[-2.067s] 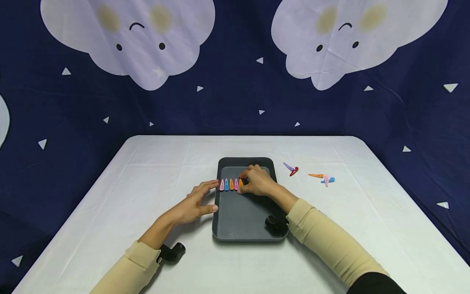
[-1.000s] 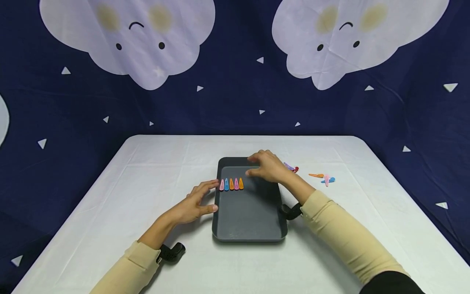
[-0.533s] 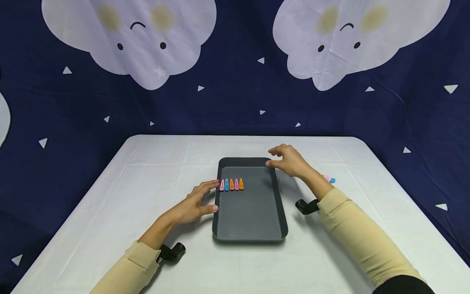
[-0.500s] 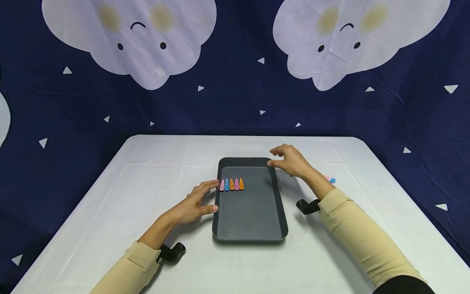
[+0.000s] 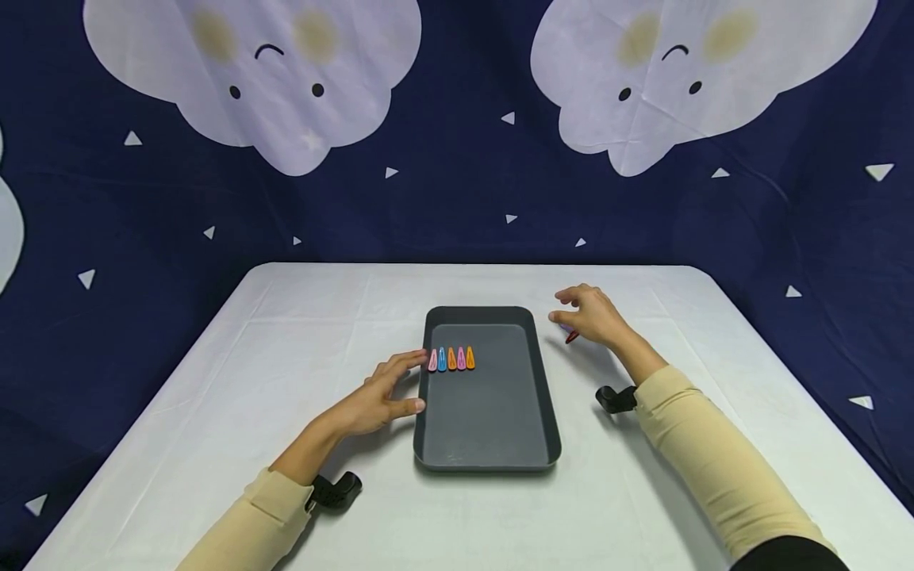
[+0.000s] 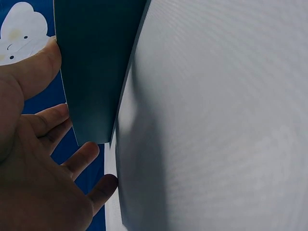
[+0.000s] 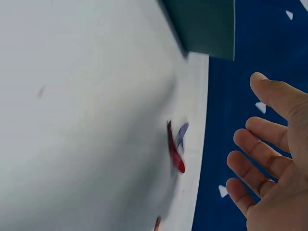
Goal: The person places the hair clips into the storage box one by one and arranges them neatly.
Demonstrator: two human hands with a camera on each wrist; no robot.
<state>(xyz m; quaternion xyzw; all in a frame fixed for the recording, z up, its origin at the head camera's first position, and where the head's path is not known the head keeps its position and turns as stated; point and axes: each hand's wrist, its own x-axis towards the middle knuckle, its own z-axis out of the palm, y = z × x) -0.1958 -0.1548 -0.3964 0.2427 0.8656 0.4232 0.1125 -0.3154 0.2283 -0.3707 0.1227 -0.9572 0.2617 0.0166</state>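
Observation:
Several hair clips, among them an orange clip [image 5: 470,358] at the right end, stand in a row inside a dark grey tray [image 5: 493,420]. My left hand [image 5: 378,396] rests with spread fingers against the tray's left rim; in the left wrist view, the thumb and fingertips touch its side wall [image 6: 96,72]. My right hand [image 5: 596,316] hovers right of the tray with loosely bent fingers and nothing in them. Below it lie a red clip [image 7: 175,151] and a purple clip [image 7: 182,134] on the table, mostly hidden by the hand in the head view.
A white cloth covers the table [image 5: 321,317]. One orange clip [image 7: 157,224] shows at the bottom edge of the right wrist view; the right arm hides the farther clips in the head view. A dark blue cloud-print curtain [image 5: 457,214] hangs behind.
After leaving the orange clip at the row's right end, my right hand has moved right, out of the tray, to above the red and purple clips. My left hand stays at the rim.

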